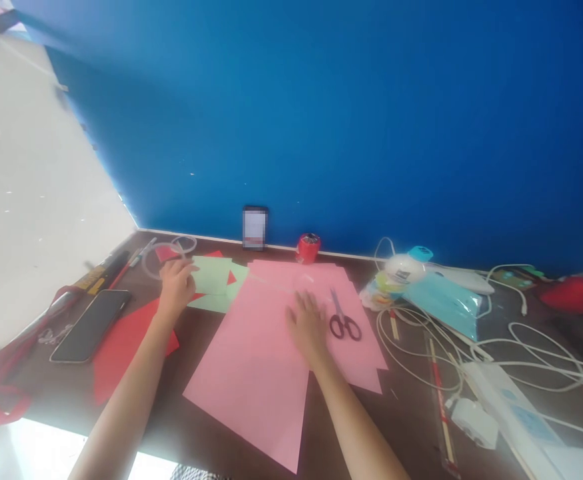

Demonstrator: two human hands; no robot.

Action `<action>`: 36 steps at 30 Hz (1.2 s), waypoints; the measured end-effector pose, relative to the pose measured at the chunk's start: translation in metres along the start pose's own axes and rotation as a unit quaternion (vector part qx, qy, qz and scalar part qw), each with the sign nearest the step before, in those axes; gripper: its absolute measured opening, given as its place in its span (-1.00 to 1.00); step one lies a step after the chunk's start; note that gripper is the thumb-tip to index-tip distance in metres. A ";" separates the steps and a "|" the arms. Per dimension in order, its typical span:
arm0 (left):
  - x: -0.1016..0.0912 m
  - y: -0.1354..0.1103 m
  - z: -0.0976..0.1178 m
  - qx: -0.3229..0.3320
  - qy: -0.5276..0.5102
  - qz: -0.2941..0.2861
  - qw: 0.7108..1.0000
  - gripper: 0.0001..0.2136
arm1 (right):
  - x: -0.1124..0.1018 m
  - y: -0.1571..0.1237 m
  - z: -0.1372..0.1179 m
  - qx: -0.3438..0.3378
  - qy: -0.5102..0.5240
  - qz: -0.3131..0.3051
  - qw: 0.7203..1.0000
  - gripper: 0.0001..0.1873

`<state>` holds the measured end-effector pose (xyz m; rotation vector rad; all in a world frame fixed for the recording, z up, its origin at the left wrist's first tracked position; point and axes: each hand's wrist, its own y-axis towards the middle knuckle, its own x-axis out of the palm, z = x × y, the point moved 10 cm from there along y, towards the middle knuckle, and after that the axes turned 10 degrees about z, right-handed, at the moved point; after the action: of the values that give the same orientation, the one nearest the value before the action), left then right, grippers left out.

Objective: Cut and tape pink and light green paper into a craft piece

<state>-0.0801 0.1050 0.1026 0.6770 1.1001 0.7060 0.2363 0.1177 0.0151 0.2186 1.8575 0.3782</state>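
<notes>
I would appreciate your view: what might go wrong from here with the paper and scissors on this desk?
The scissors lie close beside the right hand, so a sideways move might knock them. The pink sheets overlap unevenly and could slip out of line. With the left hand at the green paper, the forearm crosses over the red sheet and might drag it.

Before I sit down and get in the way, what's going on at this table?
A person has both hands among coloured papers. The right hand is spread on overlapping pink sheets, just left of the scissors lying there. The left hand is at the left edge of the green paper; whether it grips anything, I can't tell. A red sheet lies partly beneath the left forearm, with a dark-screened phone beside it.
</notes>
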 end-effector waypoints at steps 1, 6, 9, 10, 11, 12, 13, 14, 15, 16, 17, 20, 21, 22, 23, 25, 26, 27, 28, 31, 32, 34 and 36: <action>0.008 -0.008 -0.011 -0.018 0.036 -0.030 0.999 -0.74 | 0.000 0.000 0.000 -0.002 0.000 0.002 1.000 -0.48; 0.040 -0.042 -0.023 -0.003 0.058 -0.164 0.985 -0.74 | -0.002 0.000 0.000 -0.002 -0.021 0.007 1.000 -0.48; 0.043 -0.046 -0.019 0.016 0.057 -0.176 0.983 -0.74 | -0.007 0.000 -0.002 -0.008 -0.033 0.011 0.999 -0.47; 0.043 -0.045 -0.019 0.018 0.056 -0.173 0.983 -0.76 | -0.008 0.000 -0.003 -0.011 -0.036 0.010 0.999 -0.47; 0.043 -0.044 -0.018 0.019 0.052 -0.172 0.984 -0.78 | -0.009 -0.001 -0.003 -0.013 -0.041 0.007 0.999 -0.47; 0.044 -0.044 -0.018 0.018 0.044 -0.173 0.984 -0.78 | -0.010 -0.001 -0.003 -0.012 -0.048 0.003 0.999 -0.46; 0.045 -0.044 -0.018 0.016 0.033 -0.177 0.984 -0.78 | -0.010 -0.001 -0.003 -0.011 -0.057 -0.001 0.998 -0.46; 0.046 -0.044 -0.019 0.011 0.020 -0.183 0.983 -0.76 | -0.011 -0.001 -0.003 -0.009 -0.067 -0.003 0.998 -0.47; 0.048 -0.045 -0.019 0.006 0.007 -0.188 0.982 -0.75 | -0.012 -0.001 -0.003 -0.007 -0.077 -0.004 0.997 -0.47; 0.049 -0.045 -0.020 0.000 -0.005 -0.193 0.981 -0.74 | -0.013 -0.001 -0.003 -0.006 -0.087 -0.002 0.996 -0.47; 0.050 -0.046 -0.021 -0.006 -0.015 -0.197 0.980 -0.73 | -0.015 -0.001 -0.004 -0.005 -0.096 0.000 0.995 -0.47; 0.052 -0.047 -0.024 -0.025 -0.038 -0.197 0.979 -0.74 | -0.018 -0.002 -0.005 -0.003 -0.119 0.004 0.993 -0.45; 0.052 -0.046 -0.026 -0.034 -0.043 -0.195 0.979 -0.74 | -0.019 -0.002 -0.005 -0.002 -0.126 0.004 0.992 -0.45; 0.052 -0.046 -0.028 -0.044 -0.048 -0.191 0.979 -0.74 | -0.019 -0.002 -0.005 -0.001 -0.132 0.004 0.991 -0.44; 0.051 -0.046 -0.029 -0.055 -0.050 -0.185 0.980 -0.74 | -0.020 -0.003 -0.005 -0.001 -0.136 0.004 0.991 -0.44; 0.046 -0.043 -0.032 -0.071 -0.046 -0.160 0.983 -0.73 | -0.021 -0.003 -0.006 -0.005 -0.143 0.002 0.990 -0.44; 0.042 -0.041 -0.031 -0.074 -0.041 -0.142 0.986 -0.73 | -0.022 -0.004 -0.006 -0.008 -0.146 0.001 0.989 -0.44; 0.037 -0.039 -0.030 -0.074 -0.035 -0.121 0.989 -0.74 | -0.022 -0.004 -0.007 -0.012 -0.149 0.000 0.989 -0.44; 0.032 -0.037 -0.027 -0.069 -0.031 -0.099 0.992 -0.75 | -0.022 -0.004 -0.008 -0.016 -0.152 -0.002 0.988 -0.43; 0.018 -0.032 -0.016 -0.047 -0.034 -0.044 0.997 -0.77 | -0.021 -0.005 -0.011 -0.026 -0.161 -0.004 0.987 -0.41; 0.015 -0.031 -0.011 -0.039 -0.037 -0.028 0.998 -0.78 | -0.021 -0.005 -0.012 -0.028 -0.163 -0.002 0.986 -0.41; 0.011 -0.032 -0.002 -0.018 -0.046 -0.009 0.999 -0.80 | -0.022 -0.004 -0.012 -0.030 -0.166 0.004 0.986 -0.41; 0.012 -0.034 0.009 0.015 -0.061 -0.010 0.998 -0.80 | -0.022 -0.004 -0.012 -0.029 -0.164 0.009 0.986 -0.41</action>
<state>-0.0627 0.0925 0.0724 0.7251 1.0056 0.6238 0.2322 0.1047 0.0368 0.2419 1.5189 0.3835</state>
